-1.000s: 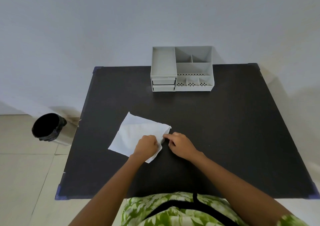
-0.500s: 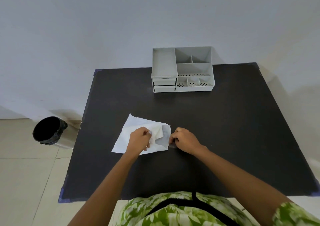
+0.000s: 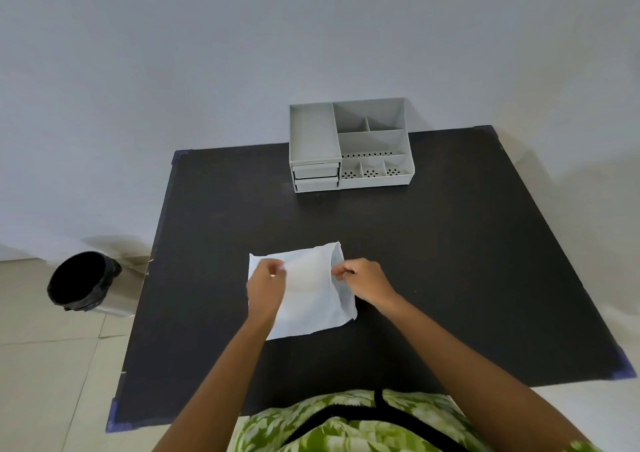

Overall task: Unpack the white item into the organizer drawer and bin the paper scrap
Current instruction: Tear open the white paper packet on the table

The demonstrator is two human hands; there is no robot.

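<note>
Bare dark surface (image 3: 450,261) lies open between the white paper (image 3: 311,295) and the grey organizer (image 3: 349,146); a black bin (image 3: 81,282) stands off the left edge

White paper (image 3: 308,292): contents not visible. Left hand (image 3: 265,287) covers its left edge. Organizer (image 3: 349,146) drawer fronts too small for detail. Both forearms, green patterned clothing (image 3: 346,427) cut off at bottom edge.

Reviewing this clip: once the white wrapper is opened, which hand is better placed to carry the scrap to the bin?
Probably the left hand. It pinches the paper wrapper on the side nearer the bin, which stands on the floor off the table's left edge. The right hand would have to cross over.
</note>
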